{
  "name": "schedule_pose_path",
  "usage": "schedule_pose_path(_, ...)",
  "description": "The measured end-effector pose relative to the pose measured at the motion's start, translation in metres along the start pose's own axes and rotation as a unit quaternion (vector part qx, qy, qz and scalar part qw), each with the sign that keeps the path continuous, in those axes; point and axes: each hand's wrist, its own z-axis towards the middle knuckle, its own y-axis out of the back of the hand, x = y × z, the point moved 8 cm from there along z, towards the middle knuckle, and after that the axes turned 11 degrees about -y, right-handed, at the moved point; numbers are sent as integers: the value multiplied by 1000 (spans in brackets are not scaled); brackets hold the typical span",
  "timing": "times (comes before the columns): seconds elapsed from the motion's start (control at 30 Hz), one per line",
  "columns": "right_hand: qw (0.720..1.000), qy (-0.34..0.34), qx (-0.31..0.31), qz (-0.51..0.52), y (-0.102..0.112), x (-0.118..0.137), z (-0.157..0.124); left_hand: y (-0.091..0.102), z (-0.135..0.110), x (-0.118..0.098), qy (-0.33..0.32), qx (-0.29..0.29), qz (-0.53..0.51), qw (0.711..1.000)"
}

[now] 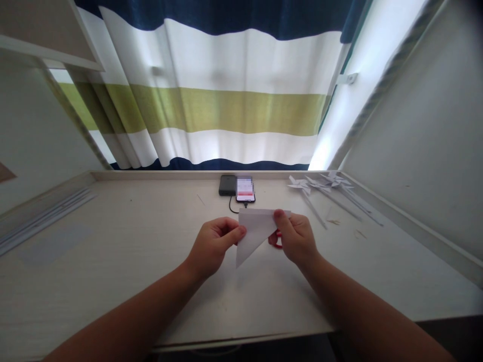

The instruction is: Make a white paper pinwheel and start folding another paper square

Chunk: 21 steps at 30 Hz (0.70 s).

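A white sheet of paper [254, 229], folded into a triangle, is held up over the desk between both hands. My left hand [215, 244] pinches its left edge between thumb and fingers. On the upper right, the thumb of my right hand [296, 236] presses on the paper, with the fingers behind it. A red loop [279, 241], perhaps a scissors handle, shows by the right fingers; whether it is in the hand or lies on the desk I cannot tell.
Behind the hands, a phone [245, 188] with a cable stands beside a black box-shaped device [227, 185]. Several paper pinwheels [300, 186] on sticks lie at the back right of the desk [132, 281]. Long white paper strips or sticks [45, 218] lie along the left. A striped curtain [226, 110] hangs behind.
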Motion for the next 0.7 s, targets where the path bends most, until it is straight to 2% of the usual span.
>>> schedule_pose_path(0.27, 999, 2, -32, -19, 7, -1, 1, -3, -2, -2, -4, 3, -4, 1000)
schedule_pose_path(0.43, 1000, -11, -1, -25, -3, -12, 3, 3, 0, -3, -16, 2, -1, 1000)
schedule_pose_path(0.57, 999, -13, 15, -29, -9, -18, 3, 13, 2, -8, -49, -22, 21, 998)
schedule_pose_path(0.7, 999, -12, 27, -23, -11, -16, 2, 18, 2, -7, -45, -50, 49, 997)
